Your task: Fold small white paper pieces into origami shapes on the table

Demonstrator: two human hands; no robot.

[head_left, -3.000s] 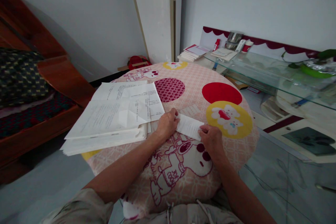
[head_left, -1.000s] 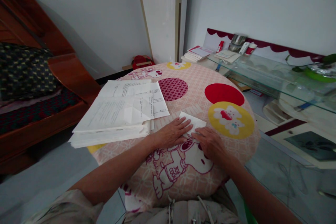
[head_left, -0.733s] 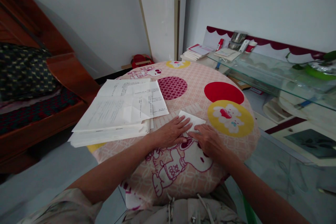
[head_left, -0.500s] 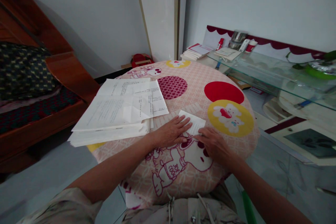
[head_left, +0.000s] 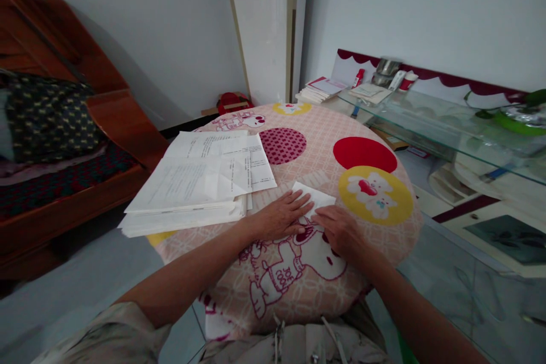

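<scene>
A small folded piece of paper (head_left: 313,198) lies on the patterned tablecloth (head_left: 315,165) in front of me. My left hand (head_left: 281,216) rests flat on its left part, fingers stretched out and slightly apart. At the paper's near right side is my right hand (head_left: 341,230), its fingers bent and closed on the edge; the fingertips are partly hidden. The two hands almost meet over the paper. To the left of my left hand sits a thick stack of printed sheets (head_left: 179,182), its top sheets creased and uneven.
A glass shelf (head_left: 447,108) at the right carries a red bottle (head_left: 358,78), metal containers (head_left: 387,68) and booklets (head_left: 324,86). At the left stands a wooden sofa (head_left: 123,125). A tall white cabinet-like appliance (head_left: 264,34) is behind the table.
My right hand has shifted slightly left along the paper, toward my left hand. Print visible on the small paper earlier no longer shows. My left hand stays flat. The whole view has moved a little.
</scene>
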